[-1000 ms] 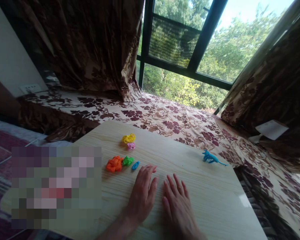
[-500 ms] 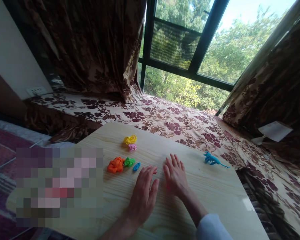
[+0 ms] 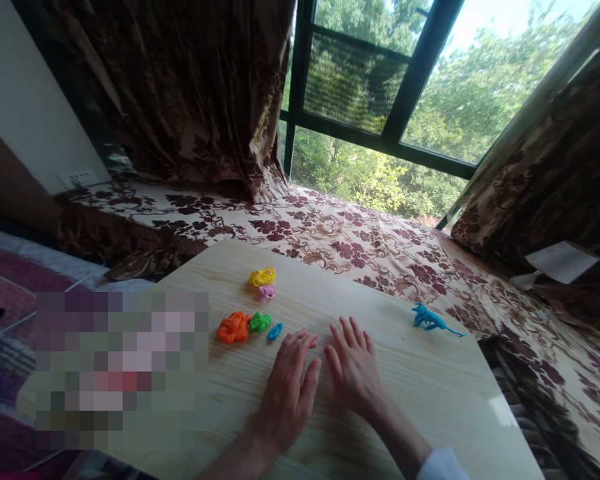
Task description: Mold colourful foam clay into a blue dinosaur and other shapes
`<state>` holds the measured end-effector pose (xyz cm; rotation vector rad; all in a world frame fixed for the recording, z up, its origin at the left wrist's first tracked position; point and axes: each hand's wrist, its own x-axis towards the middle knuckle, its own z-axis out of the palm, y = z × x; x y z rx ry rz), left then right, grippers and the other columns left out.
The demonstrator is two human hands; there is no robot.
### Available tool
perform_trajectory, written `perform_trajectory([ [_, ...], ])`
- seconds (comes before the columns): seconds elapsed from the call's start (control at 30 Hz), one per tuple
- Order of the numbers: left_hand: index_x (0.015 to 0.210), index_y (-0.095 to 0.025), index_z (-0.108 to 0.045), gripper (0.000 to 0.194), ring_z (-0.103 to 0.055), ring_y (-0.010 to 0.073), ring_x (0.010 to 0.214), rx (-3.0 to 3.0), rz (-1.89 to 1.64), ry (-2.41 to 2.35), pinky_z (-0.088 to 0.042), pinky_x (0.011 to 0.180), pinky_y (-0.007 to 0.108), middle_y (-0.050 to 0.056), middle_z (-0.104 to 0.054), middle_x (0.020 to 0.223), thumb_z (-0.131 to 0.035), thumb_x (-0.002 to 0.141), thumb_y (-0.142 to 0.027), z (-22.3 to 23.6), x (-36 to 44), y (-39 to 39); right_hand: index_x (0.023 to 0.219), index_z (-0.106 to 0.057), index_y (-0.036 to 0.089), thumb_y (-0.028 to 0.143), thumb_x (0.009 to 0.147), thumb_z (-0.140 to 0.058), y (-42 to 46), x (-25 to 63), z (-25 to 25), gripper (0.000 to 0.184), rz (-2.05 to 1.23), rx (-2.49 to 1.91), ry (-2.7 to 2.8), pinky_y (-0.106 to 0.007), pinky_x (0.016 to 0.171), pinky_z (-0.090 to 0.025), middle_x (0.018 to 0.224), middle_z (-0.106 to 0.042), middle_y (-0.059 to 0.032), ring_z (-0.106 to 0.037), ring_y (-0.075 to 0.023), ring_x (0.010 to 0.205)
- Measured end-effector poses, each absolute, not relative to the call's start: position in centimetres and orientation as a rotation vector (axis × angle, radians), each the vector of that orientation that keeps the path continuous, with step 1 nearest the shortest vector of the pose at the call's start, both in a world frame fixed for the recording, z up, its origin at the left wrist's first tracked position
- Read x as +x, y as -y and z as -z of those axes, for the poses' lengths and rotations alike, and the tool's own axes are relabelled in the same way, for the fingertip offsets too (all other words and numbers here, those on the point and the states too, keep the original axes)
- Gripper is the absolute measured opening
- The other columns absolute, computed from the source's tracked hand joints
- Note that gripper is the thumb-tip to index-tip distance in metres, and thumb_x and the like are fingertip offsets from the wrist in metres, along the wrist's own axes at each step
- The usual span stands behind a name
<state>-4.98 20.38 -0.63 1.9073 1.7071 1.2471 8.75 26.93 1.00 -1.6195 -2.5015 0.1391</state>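
Blue loop (image 3: 275, 331): reference point; lies on the wooden table (image 3: 460, 400).
Left hand (image 3: 291, 380): just right of the blue loop, near side; palm down, fingers extended together, thumb apart; no grip visible, underside hidden.
Right hand (image 3: 353, 365): farther right of the loop; palm down, fingers spread; no grip visible, underside hidden.
Green bundle (image 3: 261, 323): just left of the loop.
Orange bundle (image 3: 234, 327): left of the loop, past the green bundle.
Pink bundle (image 3: 267, 292), yellow bundle (image 3: 263, 276): far side of the loop.
Blue animal figure (image 3: 430, 319): well right of the loop.
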Motion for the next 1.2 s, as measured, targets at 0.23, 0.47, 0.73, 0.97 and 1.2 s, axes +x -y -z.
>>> perform_trajectory([
  [0.23, 0.128, -0.02, -0.036, 0.041, -0.036, 0.0219, 0.125, 1.918, -1.239, -1.723, -0.029, 0.106, 0.047, 0.009, -0.05, 0.124, -0.04, 0.088, -0.02, 0.6, -4.9, -20.5, 0.133, -0.04, 0.021, 0.035, 0.093, -0.028, -27.9, 8.3, -1.0, 0.044, -0.125, -1.608, 2.476, -0.044, 0.107, -0.016, 0.147, -0.024, -0.0041, -0.013, -0.0214, 0.136],
  [0.47, 0.129, -0.021, -0.034, 0.042, -0.036, 0.0211, 0.125, 1.888, -1.25, -1.684, -0.028, 0.107, 0.046, 0.008, -0.052, 0.121, -0.04, 0.088, -0.019, 0.7, -5.0, -20.4, 0.137, -0.032, 0.025, 0.035, 0.092, -0.032, -20.3, 10.9, -0.1, 0.046, -0.14, -1.336, 2.688, -0.043, 0.109, -0.017, 0.145, -0.028, 0.0013, -0.014, -0.0215, 0.136],
  [0.73, 0.128, -0.02, -0.036, 0.041, -0.037, 0.0217, 0.125, 1.903, -1.25, -1.717, -0.029, 0.106, 0.046, 0.009, -0.052, 0.122, -0.04, 0.088, -0.02, 0.4, -4.9, -20.5, 0.131, -0.042, 0.021, 0.036, 0.094, -0.024, -29.1, 7.8, -1.0, 0.044, -0.137, -1.648, 2.458, -0.047, 0.105, -0.019, 0.144, -0.03, -0.0071, -0.016, -0.0233, 0.135],
  [0.97, 0.128, -0.021, -0.036, 0.041, -0.038, 0.0217, 0.123, 1.87, -1.266, -1.704, -0.03, 0.105, 0.046, 0.009, -0.051, 0.123, -0.04, 0.088, -0.02, 0.5, -4.9, -20.5, 0.134, -0.037, 0.025, 0.037, 0.092, -0.029, -24.1, 9.5, -0.6, 0.045, -0.114, -1.491, 2.575, -0.045, 0.108, -0.014, 0.147, -0.022, -0.0005, -0.01, -0.0214, 0.136],
  [1.2, 0.129, -0.021, -0.036, 0.042, -0.036, 0.0218, 0.125, 1.888, -1.265, -1.683, -0.029, 0.106, 0.047, 0.008, -0.053, 0.122, -0.041, 0.087, -0.019, 0.7, -5.0, -20.4, 0.136, -0.034, 0.03, 0.042, 0.092, -0.027, -22.0, 9.8, -0.2, 0.045, -0.172, -1.431, 2.651, -0.046, 0.108, -0.015, 0.145, -0.028, 0.0021, -0.013, -0.022, 0.136],
])
